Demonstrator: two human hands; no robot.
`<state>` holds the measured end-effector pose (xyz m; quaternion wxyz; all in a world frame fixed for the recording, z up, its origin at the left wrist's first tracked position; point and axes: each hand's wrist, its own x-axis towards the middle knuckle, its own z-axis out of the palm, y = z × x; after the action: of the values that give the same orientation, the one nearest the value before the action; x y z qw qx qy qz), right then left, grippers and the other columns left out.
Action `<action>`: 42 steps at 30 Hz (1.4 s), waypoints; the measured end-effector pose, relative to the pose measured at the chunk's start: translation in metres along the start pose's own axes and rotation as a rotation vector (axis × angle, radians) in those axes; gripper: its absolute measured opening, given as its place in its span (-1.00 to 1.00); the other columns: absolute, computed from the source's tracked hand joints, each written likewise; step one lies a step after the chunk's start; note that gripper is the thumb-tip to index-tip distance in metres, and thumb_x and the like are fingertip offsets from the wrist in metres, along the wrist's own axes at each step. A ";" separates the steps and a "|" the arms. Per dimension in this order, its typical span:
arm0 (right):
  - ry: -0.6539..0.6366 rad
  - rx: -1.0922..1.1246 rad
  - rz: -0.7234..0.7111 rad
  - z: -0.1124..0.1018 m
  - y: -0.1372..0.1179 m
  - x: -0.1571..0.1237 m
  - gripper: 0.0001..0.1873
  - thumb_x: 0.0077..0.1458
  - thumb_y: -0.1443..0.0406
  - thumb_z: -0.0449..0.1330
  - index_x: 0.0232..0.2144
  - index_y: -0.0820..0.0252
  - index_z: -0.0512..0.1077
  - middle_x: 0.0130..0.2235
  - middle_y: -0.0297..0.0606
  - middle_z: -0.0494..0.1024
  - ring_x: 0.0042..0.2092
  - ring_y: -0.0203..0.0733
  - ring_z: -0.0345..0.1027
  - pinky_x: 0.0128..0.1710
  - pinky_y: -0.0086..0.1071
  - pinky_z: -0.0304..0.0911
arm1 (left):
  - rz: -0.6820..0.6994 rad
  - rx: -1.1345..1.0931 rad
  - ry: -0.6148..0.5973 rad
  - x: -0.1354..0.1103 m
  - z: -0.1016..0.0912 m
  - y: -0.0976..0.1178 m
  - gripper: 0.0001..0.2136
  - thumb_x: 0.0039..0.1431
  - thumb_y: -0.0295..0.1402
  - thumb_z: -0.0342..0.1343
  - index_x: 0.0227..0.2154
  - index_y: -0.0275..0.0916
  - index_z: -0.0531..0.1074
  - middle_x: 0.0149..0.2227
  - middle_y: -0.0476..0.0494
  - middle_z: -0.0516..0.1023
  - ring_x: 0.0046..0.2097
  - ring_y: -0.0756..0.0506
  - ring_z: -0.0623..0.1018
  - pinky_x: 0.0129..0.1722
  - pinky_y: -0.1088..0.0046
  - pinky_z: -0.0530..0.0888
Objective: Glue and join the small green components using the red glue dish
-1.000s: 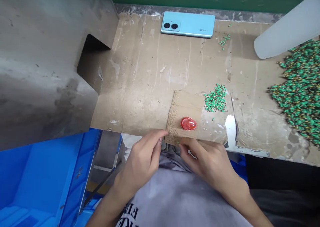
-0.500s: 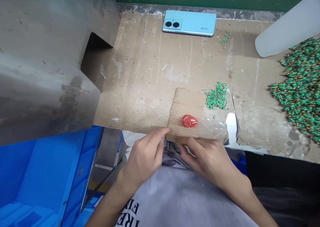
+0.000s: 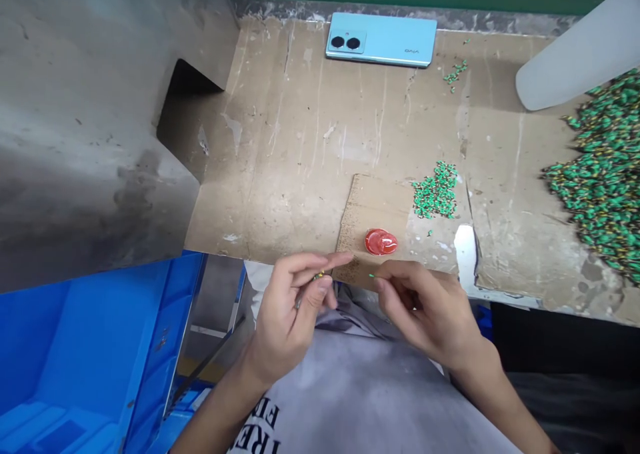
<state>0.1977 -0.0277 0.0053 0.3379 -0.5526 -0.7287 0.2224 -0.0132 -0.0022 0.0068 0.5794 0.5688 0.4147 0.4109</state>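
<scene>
Between the thumb and fingers of my left hand [image 3: 295, 311] is a small green-and-yellow piece [image 3: 319, 275], partly covered by the fingers. My right hand [image 3: 425, 304] pinches a tiny green piece [image 3: 371, 275] at its fingertips. Both hands are at the table's front edge, a short gap apart. Just beyond them, on a cardboard pad [image 3: 383, 197], sits a small dish of glossy red stuff [image 3: 381, 241]. A little pile of green pieces [image 3: 434, 191] lies to the right of the pad.
A light blue phone [image 3: 381, 39] lies at the back. To the right spreads a large heap of green-and-yellow pieces [image 3: 607, 181], under a white tube [image 3: 575, 51]. A metal housing [image 3: 100, 121] stands on the left, with a blue crate [image 3: 95, 347] below it.
My left hand has turned and its fingers have spread, showing the green-and-yellow piece. The right hand has shifted slightly right, and a green tip now shows at its fingertips.
</scene>
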 end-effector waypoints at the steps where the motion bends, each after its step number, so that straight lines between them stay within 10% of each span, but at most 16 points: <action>1: 0.022 0.046 0.013 -0.001 -0.001 0.000 -0.90 0.35 0.44 0.15 -0.18 0.15 0.35 -0.57 -0.55 0.36 -0.63 -0.40 0.18 -0.58 -0.48 0.09 | -0.036 -0.088 -0.009 0.001 0.001 0.002 -0.77 0.49 -0.56 -0.01 0.03 -0.09 0.36 0.14 -0.13 0.66 -0.29 0.08 0.67 -0.31 0.59 0.62; 10: 0.052 0.264 0.011 -0.004 -0.009 0.002 -0.84 0.29 0.45 0.18 -0.21 0.08 0.35 -0.55 -0.53 0.38 -0.60 -0.38 0.25 -0.58 -0.48 0.17 | -0.085 -0.047 0.018 0.011 0.005 0.007 -0.79 0.24 -0.52 0.36 -0.13 -0.09 0.66 -0.28 0.01 0.60 -0.32 0.07 0.63 -0.31 0.67 0.61; 42: 0.093 0.315 -0.007 0.003 -0.007 0.003 -0.84 0.25 0.45 0.19 -0.23 0.06 0.37 -0.50 -0.49 0.49 -0.55 -0.31 0.39 -0.56 -0.47 0.29 | -0.076 -0.009 -0.003 0.012 0.009 0.005 -0.85 0.14 -0.54 0.43 -0.26 -0.19 0.66 -0.27 -0.08 0.70 -0.23 -0.06 0.66 -0.21 0.49 0.61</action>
<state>0.1906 -0.0264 0.0092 0.4545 -0.5001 -0.6702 0.3068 -0.0010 0.0068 0.0113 0.5977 0.5505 0.4332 0.3899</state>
